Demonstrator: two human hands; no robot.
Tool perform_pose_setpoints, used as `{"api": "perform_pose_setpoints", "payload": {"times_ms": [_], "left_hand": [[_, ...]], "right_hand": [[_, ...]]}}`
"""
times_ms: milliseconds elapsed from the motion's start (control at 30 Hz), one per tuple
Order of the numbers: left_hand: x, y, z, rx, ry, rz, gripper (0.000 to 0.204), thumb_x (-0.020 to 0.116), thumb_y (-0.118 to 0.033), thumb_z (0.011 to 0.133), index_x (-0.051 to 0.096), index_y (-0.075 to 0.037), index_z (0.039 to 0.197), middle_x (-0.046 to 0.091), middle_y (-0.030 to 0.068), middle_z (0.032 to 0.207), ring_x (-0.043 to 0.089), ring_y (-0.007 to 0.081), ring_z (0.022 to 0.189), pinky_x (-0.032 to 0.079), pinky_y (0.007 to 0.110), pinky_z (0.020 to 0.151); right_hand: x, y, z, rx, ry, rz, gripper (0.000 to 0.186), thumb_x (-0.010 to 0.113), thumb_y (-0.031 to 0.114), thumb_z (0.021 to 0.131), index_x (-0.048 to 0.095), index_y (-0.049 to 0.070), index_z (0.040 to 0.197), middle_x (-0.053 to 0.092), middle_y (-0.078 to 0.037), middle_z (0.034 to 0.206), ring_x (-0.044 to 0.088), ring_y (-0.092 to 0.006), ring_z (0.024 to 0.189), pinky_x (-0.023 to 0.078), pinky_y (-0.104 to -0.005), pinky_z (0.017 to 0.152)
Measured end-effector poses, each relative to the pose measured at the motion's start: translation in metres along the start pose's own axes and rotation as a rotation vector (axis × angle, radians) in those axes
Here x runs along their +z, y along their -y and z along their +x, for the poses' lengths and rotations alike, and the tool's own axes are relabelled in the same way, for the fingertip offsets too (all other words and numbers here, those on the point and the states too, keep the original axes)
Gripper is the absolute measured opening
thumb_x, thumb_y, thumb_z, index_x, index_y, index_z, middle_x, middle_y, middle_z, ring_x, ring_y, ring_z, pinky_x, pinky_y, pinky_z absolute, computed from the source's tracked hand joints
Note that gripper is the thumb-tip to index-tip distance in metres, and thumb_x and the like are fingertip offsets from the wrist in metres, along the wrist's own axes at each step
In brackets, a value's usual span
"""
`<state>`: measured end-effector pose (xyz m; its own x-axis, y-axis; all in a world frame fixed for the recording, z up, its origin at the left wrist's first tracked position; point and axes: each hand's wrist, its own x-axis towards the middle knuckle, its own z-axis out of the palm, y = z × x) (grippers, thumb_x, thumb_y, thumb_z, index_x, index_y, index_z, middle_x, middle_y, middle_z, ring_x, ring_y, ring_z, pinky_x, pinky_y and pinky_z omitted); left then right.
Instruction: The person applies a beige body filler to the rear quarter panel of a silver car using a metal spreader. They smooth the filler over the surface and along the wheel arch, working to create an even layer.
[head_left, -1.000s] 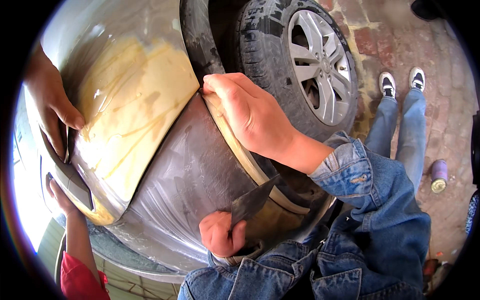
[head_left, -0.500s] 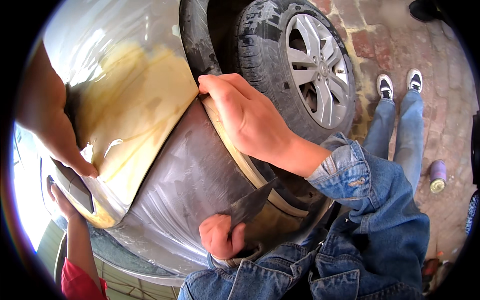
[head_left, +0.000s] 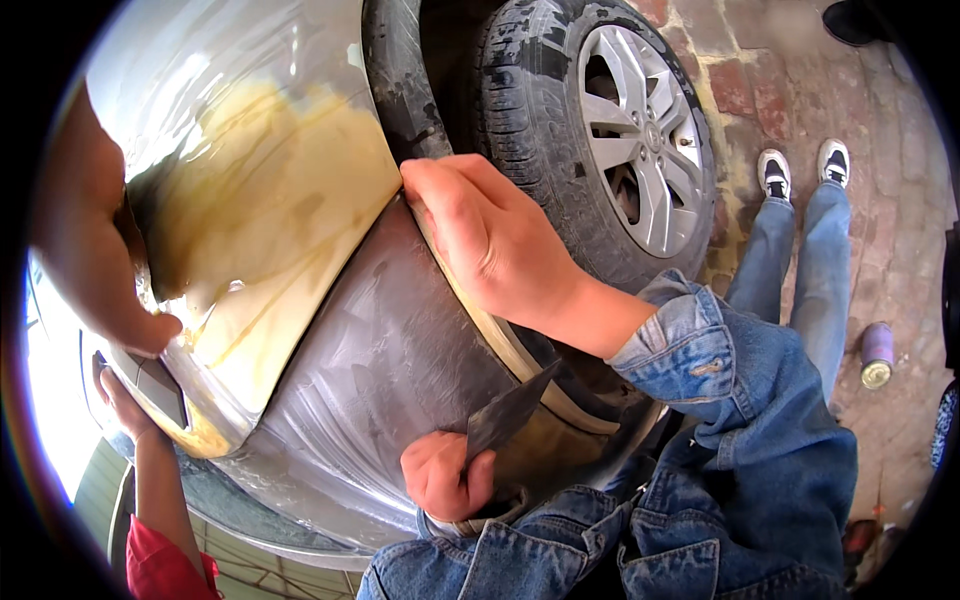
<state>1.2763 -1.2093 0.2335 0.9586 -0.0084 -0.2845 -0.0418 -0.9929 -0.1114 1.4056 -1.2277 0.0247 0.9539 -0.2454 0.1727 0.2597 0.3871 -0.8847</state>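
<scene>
Left hand [head_left: 447, 475] pinching dark sheet [head_left: 508, 408], near, over grey panel [head_left: 365, 320]. Right hand [head_left: 500, 242] curling at pale trim [head_left: 489, 332], far end, left of tire [head_left: 512, 95]; cannot tell whether gripping. Left grip slipping could be letting sheet's corner scratch trim.

From my remote seat I see an upper panel [head_left: 290, 190] in cream-yellow with amber streaks, a lower panel [head_left: 370, 310] dull grey with whitish streaks, and a charcoal flat piece [head_left: 505, 412]. The tyre [head_left: 512, 110] is smudged black, the wheel [head_left: 652, 140] silver, the denim jacket [head_left: 765, 410] blue, the can [head_left: 877, 343] lilac.
</scene>
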Motion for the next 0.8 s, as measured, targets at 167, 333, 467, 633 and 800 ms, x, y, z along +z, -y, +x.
{"api": "perform_pose_setpoints", "payload": {"times_ms": [167, 333, 467, 633, 800], "left_hand": [[0.001, -0.002, -0.005, -0.074, -0.005, 0.060, 0.016, 0.064, -0.007, 0.069, 0.064, 0.000, 0.084, 0.067, 0.0156, 0.082, 0.061, 0.0306, 0.074, 0.048, 0.036, 0.070], [0.000, 0.002, -0.007, -0.053, 0.000, 0.026, 0.018, 0.065, -0.006, 0.068, 0.064, 0.001, 0.085, 0.067, 0.0154, 0.083, 0.061, 0.0305, 0.074, 0.048, 0.036, 0.070], [0.000, 0.002, -0.002, -0.006, 0.010, -0.022, 0.022, 0.072, -0.004, 0.064, 0.064, 0.000, 0.084, 0.066, 0.0115, 0.077, 0.061, 0.0289, 0.072, 0.048, 0.036, 0.069], [0.001, -0.001, 0.001, -0.023, 0.011, 0.014, 0.022, 0.072, -0.004, 0.064, 0.064, -0.001, 0.084, 0.066, 0.0114, 0.078, 0.061, 0.0292, 0.072, 0.048, 0.036, 0.069], [-0.004, 0.003, -0.003, 0.006, 0.098, 0.058, 0.026, 0.077, -0.017, 0.073, 0.066, -0.001, 0.092, 0.065, 0.0153, 0.081, 0.061, 0.0335, 0.074, 0.049, 0.040, 0.073]], "right_hand": [[0.000, 0.000, -0.003, 0.027, 0.012, 0.015, 0.042, 0.056, -0.003, 0.084, 0.045, -0.004, 0.124, 0.059, -0.014, 0.099, 0.059, -0.0290, 0.088, 0.053, -0.0343, 0.074], [0.006, -0.009, -0.004, -0.056, -0.046, -0.022, 0.043, 0.057, -0.002, 0.084, 0.045, -0.004, 0.125, 0.059, -0.015, 0.100, 0.060, -0.0288, 0.088, 0.053, -0.0340, 0.074], [0.007, -0.009, -0.006, -0.042, -0.038, 0.001, 0.041, 0.056, 0.000, 0.086, 0.045, -0.003, 0.125, 0.058, -0.014, 0.097, 0.060, -0.0280, 0.085, 0.053, -0.0340, 0.072], [-0.002, -0.005, -0.002, 0.012, 0.031, 0.032, 0.036, 0.054, 0.001, 0.089, 0.046, -0.002, 0.124, 0.057, -0.012, 0.093, 0.059, -0.0260, 0.081, 0.052, -0.0336, 0.070], [0.004, -0.005, -0.003, 0.054, -0.033, 0.092, 0.033, 0.052, 0.003, 0.090, 0.046, -0.001, 0.123, 0.057, -0.011, 0.093, 0.058, -0.0252, 0.080, 0.052, -0.0327, 0.069]]}}
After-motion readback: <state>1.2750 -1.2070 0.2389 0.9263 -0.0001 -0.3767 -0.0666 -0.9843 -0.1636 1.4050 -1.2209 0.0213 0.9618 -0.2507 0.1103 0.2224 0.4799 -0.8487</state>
